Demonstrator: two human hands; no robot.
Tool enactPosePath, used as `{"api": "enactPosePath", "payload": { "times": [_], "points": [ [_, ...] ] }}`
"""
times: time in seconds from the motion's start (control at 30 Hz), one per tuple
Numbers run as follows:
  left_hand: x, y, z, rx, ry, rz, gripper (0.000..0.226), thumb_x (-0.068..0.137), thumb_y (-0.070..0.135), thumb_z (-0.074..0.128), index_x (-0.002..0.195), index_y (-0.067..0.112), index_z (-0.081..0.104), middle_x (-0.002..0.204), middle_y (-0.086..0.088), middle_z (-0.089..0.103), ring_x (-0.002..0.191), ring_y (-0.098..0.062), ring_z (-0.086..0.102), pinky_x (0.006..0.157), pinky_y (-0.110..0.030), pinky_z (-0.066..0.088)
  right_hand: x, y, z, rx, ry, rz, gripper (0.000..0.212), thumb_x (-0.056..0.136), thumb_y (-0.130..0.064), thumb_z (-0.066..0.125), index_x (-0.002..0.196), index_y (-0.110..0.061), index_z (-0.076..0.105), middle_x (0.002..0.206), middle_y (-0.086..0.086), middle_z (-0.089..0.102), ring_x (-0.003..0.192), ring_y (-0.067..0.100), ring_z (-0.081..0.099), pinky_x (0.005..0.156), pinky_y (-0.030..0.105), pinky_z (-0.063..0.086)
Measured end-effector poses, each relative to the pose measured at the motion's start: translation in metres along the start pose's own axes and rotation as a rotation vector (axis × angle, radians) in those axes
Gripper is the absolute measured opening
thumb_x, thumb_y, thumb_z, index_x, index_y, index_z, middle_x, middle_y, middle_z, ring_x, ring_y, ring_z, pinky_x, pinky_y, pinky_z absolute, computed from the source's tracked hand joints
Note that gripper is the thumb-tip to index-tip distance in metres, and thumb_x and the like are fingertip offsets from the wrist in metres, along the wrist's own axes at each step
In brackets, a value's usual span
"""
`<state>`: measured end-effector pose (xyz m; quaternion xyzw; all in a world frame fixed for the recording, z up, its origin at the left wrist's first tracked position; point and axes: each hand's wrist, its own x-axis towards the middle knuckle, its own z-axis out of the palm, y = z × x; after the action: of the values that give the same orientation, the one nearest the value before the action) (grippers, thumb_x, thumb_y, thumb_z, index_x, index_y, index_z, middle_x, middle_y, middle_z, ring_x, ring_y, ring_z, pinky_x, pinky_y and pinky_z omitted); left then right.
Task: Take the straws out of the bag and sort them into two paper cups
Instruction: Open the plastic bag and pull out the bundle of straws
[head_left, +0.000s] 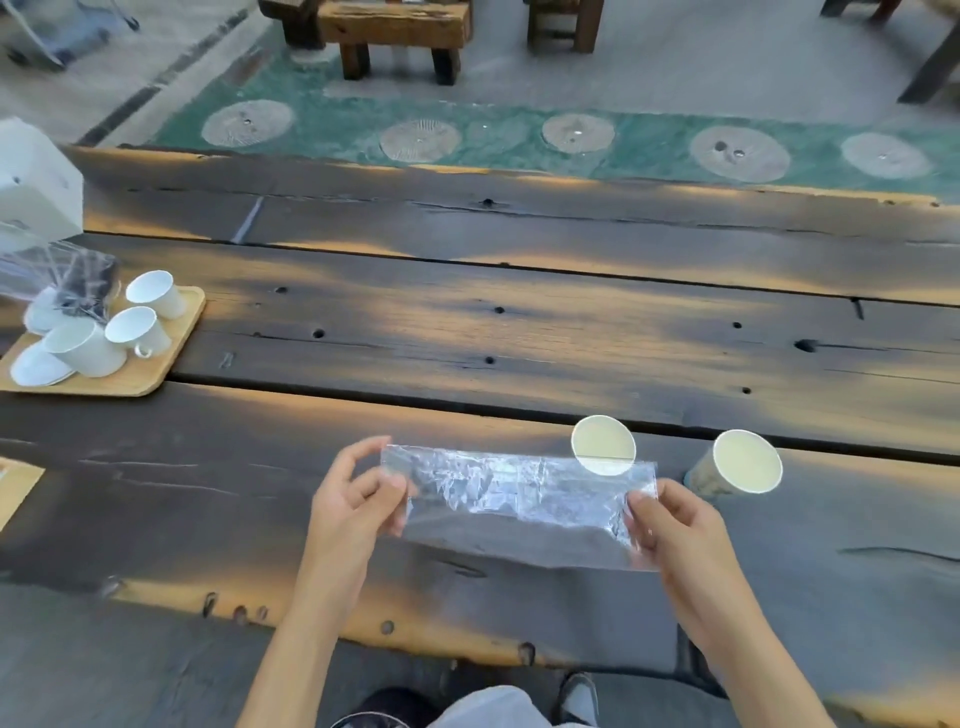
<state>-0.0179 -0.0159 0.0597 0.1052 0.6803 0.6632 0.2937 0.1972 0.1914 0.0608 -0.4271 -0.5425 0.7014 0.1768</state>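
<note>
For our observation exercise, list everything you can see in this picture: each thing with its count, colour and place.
Plastic bag: one, clear, held stretched above the table's near edge.
Paper cups: two, white inside, upright behind the bag, right of centre.
Table: one, dark wood planks, across the middle.
Tray: one, light wood, far left.
Ceramic cups: several, white, on the tray.
Stools: wooden, on the ground beyond.
Left hand: fingers pinch the bag's left end.
Right hand: fingers pinch its right end.

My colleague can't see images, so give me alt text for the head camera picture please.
Two bare hands, left and right, hold a clear plastic bag stretched by its ends above a dark wooden table. Two empty paper cups stand just behind it, and a tray of white cups sits far left.
</note>
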Motion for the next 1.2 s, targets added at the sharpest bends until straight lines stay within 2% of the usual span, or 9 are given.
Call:
{"api": "enactPosePath", "payload": {
  "times": [0.07, 0.2, 0.6, 0.67, 0.77, 0.83, 0.93, 1.07, 1.2],
  "points": [
    [-0.017, 0.002, 0.017, -0.008, -0.009, 0.036, 0.036, 0.095, 0.005, 0.062, 0.126, 0.024, 0.056, 0.074, -0.011, 0.067, 0.058, -0.018, 0.052, 0.059, -0.027, 0.048, -0.013, -0.004, -0.019, 0.019, 0.013, -0.021, 0.023, 0.096, -0.01, 0.059, 0.074, -0.01, 0.053, 0.064, 0.001, 0.048, 0.059, 0.013, 0.038, 0.059, 0.025, 0.038],
    [-0.046, 0.008, 0.047, 0.069, -0.024, 0.083, 0.023, 0.094, -0.002, 0.06, 0.109, 0.013, 0.068, 0.083, -0.013, 0.071, 0.063, -0.022, 0.056, 0.064, -0.035, 0.05, -0.028, -0.007, -0.055, 0.032, 0.041, -0.048, 0.016, 0.095, -0.012, 0.061, 0.079, -0.008, 0.059, 0.068, 0.005, 0.05, 0.062, 0.016, 0.04, 0.062, 0.027, 0.038],
    [-0.087, 0.016, 0.099, 0.138, -0.012, 0.209, 0.007, 0.091, 0.007, 0.066, 0.094, 0.005, 0.072, 0.082, -0.007, 0.076, 0.072, -0.015, 0.069, 0.068, -0.022, 0.056, -0.057, -0.002, -0.118, 0.046, 0.14, -0.1, 0.016, 0.095, -0.004, 0.059, 0.078, -0.004, 0.059, 0.069, 0.003, 0.064, 0.07, 0.024, 0.052, 0.07, 0.035, 0.044],
    [-0.087, 0.017, 0.101, 0.101, -0.019, 0.212, 0.01, 0.091, 0.015, 0.068, 0.091, 0.006, 0.072, 0.083, -0.011, 0.074, 0.074, -0.017, 0.07, 0.073, -0.028, 0.057, -0.059, -0.001, -0.117, -0.09, 0.243, -0.14, 0.008, 0.093, -0.003, 0.062, 0.096, -0.011, 0.06, 0.088, 0.001, 0.069, 0.085, 0.026, 0.06, 0.079, 0.038, 0.047],
    [-0.089, 0.021, 0.107, 0.071, -0.086, 0.221, 0.015, 0.089, 0.024, 0.071, 0.087, 0.009, 0.071, 0.08, -0.011, 0.07, 0.074, -0.016, 0.068, 0.071, -0.023, 0.055, -0.065, -0.01, -0.107, -0.651, 0.396, -0.497, 0.051, 0.089, -0.007, 0.068, 0.133, -0.019, 0.045, 0.125, 0.003, 0.053, 0.11, 0.024, 0.052, 0.096, 0.039, 0.041],
    [-0.091, 0.024, 0.114, 0.076, -0.133, 0.226, 0.015, 0.09, 0.026, 0.07, 0.084, 0.011, 0.07, 0.076, -0.009, 0.068, 0.071, -0.014, 0.063, 0.066, -0.018, 0.051, -0.072, -0.024, -0.084, -0.824, 0.277, -0.776, 0.04, 0.09, -0.017, 0.066, 0.128, -0.018, 0.052, 0.122, 0.002, 0.054, 0.109, 0.022, 0.049, 0.096, 0.039, 0.039],
    [-0.091, 0.025, 0.123, 0.106, -0.205, 0.25, 0.01, 0.09, 0.024, 0.066, 0.082, 0.019, 0.07, 0.077, -0.004, 0.069, 0.067, -0.011, 0.061, 0.064, -0.02, 0.051, -0.078, -0.035, -0.037, -0.886, 0.079, -0.907, 0.018, 0.092, -0.029, 0.058, 0.105, -0.018, 0.065, 0.106, -0.003, 0.058, 0.1, 0.021, 0.05, 0.087, 0.04, 0.042],
    [-0.089, 0.027, 0.127, 0.096, -0.242, 0.264, 0.009, 0.093, 0.006, 0.065, 0.092, 0.01, 0.072, 0.082, 0.0, 0.073, 0.072, -0.005, 0.063, 0.064, -0.02, 0.051, -0.069, -0.036, 0.003, -0.901, -0.082, -0.851, 0.008, 0.093, -0.029, 0.058, 0.094, -0.022, 0.063, 0.095, -0.006, 0.058, 0.09, 0.014, 0.046, 0.079, 0.038, 0.041],
    [-0.084, 0.029, 0.118, 0.033, -0.237, 0.262, 0.01, 0.09, 0.006, 0.068, 0.097, 0.01, 0.072, 0.082, -0.007, 0.07, 0.073, -0.007, 0.062, 0.066, -0.022, 0.05, -0.064, -0.035, 0.012, -0.806, -0.09, -0.744, 0.004, 0.093, -0.027, 0.06, 0.096, -0.024, 0.058, 0.093, -0.009, 0.057, 0.09, 0.013, 0.05, 0.08, 0.039, 0.045]
  ]
}}
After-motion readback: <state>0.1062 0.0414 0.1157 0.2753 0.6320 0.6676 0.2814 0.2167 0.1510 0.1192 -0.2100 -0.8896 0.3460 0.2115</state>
